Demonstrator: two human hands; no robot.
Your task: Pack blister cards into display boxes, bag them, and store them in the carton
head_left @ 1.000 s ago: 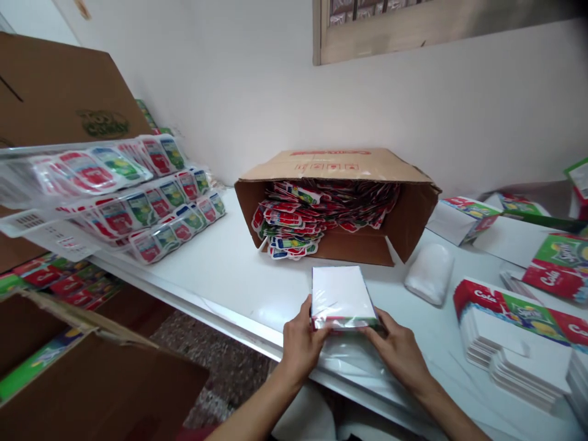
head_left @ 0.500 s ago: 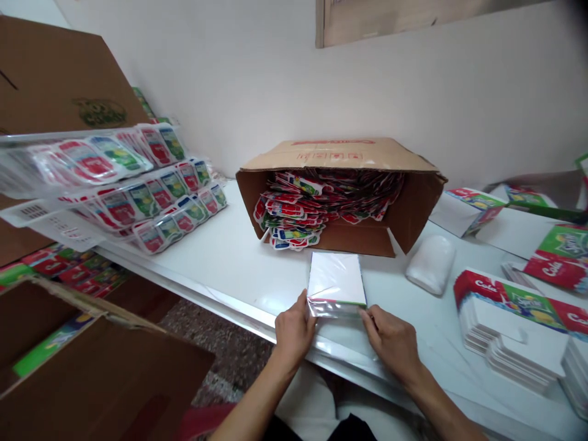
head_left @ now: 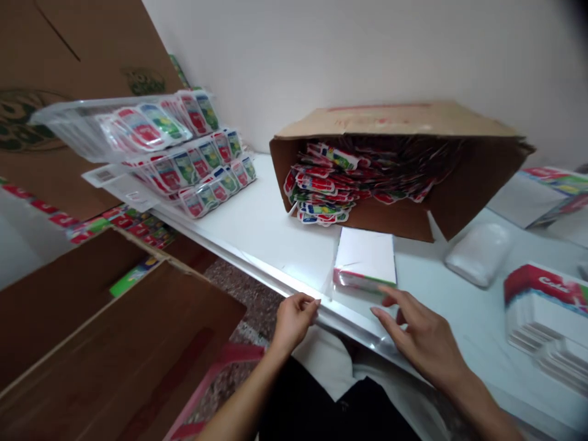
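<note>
**Hands at the table edge, wrapped pack just ahead**

Hands sit low at the near edge of the white table (head_left: 257, 226). The left hand (head_left: 294, 318) has its fingers curled together, thumb and fingertips pinching the loose edge of clear plastic film (head_left: 327, 293) that trails from the wrapped pack (head_left: 366, 263). The right hand (head_left: 425, 340) is spread, fingers apart and holding nothing; its fingertips reach toward the pack's near end — whether they touch it cannot be told.

The pack lies flat on the table, white face up, with a red and green printed edge toward the person. Just behind it stands a cardboard box (head_left: 404, 165) tipped on its side, its mouth open and full of red, green and blue printed pieces. To the left, clear trays (head_left: 151, 147) of packets are stacked in tiers. A white pouch (head_left: 478, 254) lies to the right of the pack, and further right is a stack of flat printed cartons (head_left: 546, 306). An open brown carton (head_left: 114, 343) stands below the table on the left.
</note>
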